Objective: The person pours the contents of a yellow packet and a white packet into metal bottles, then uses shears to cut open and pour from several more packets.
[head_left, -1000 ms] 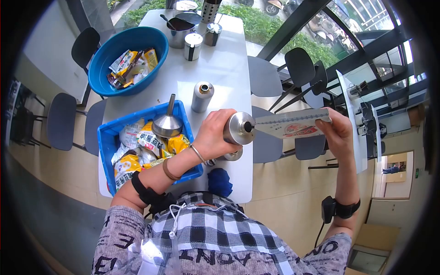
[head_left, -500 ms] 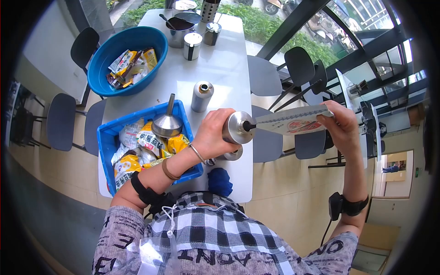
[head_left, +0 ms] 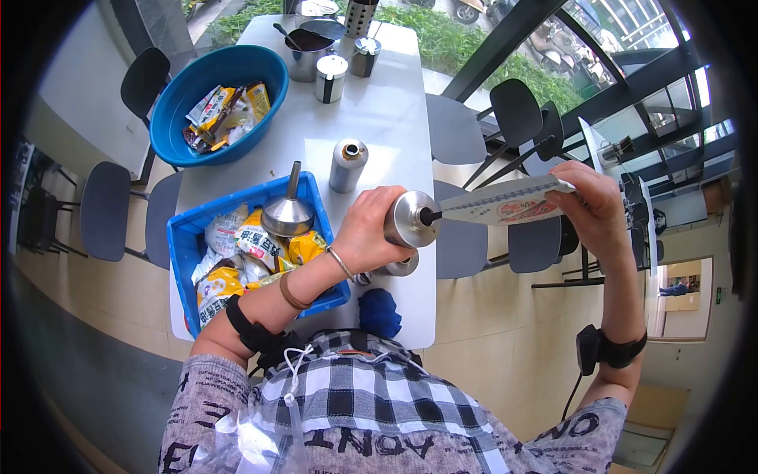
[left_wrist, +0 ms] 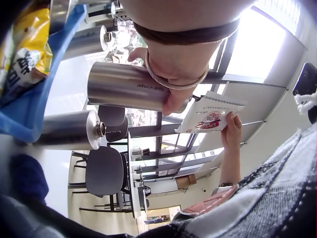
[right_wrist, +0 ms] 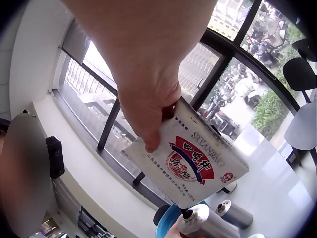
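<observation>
1. Daylight comes through tall windows beyond the white table, with grey chairs along its right side.

2. At the table's far left sits a round blue basin with crumpled packets inside; near left, a blue crate holds yellow-and-white packets with a metal funnel lying on them.

3. Person's left hand is wrapped around a steel bottle, which is raised above the table and tilted with its mouth to the right.

4. Person's right hand pinches the upper right part of a white printed pouch, held up right of the bottle, its lower left corner at the bottle's mouth.

5. Something dark, probably liquid, shows where that corner meets the mouth, so the step in hand looks like emptying the pouch into the bottle. How full either is cannot be told.

6. Next, the work seems to call for holding the bottle steady and raising the pouch's right end to drain it; if the corner slips off the mouth, liquid could spill.

7. One uncapped bottle stands farther off on the table, perhaps waiting its turn.
</observation>
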Available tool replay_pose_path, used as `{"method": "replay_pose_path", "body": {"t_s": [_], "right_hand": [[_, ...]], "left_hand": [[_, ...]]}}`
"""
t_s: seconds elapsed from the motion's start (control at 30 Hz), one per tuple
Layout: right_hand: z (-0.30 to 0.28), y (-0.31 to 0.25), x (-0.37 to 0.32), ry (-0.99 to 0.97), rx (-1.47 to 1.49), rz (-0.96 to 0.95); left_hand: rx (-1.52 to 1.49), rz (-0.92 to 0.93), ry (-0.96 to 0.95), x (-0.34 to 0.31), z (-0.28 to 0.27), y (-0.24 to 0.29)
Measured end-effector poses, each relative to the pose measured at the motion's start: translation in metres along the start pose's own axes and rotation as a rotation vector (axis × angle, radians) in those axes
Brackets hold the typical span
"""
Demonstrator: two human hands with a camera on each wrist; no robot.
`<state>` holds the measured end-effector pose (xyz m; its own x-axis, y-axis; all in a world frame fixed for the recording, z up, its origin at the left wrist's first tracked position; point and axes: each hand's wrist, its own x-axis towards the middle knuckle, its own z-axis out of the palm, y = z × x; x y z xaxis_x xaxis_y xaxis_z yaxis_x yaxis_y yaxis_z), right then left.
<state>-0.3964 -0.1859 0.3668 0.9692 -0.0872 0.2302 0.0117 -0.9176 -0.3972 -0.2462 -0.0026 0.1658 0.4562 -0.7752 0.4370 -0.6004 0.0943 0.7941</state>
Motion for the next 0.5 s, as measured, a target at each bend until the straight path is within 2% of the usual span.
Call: {"method": "replay_pose_path", "body": {"t_s": [0.13,0.5], "right_hand": [[0.001,-0.002,0.004,-0.005,0.029,-0.011],[0.003,-0.008,0.016,-0.056,-0.028,-0.013]], "left_hand": [[0.010,-0.039,-0.066,0.001,-0.002,0.000],[0.003,-0.047,-0.064,0.001,-0.003,-0.001]]}}
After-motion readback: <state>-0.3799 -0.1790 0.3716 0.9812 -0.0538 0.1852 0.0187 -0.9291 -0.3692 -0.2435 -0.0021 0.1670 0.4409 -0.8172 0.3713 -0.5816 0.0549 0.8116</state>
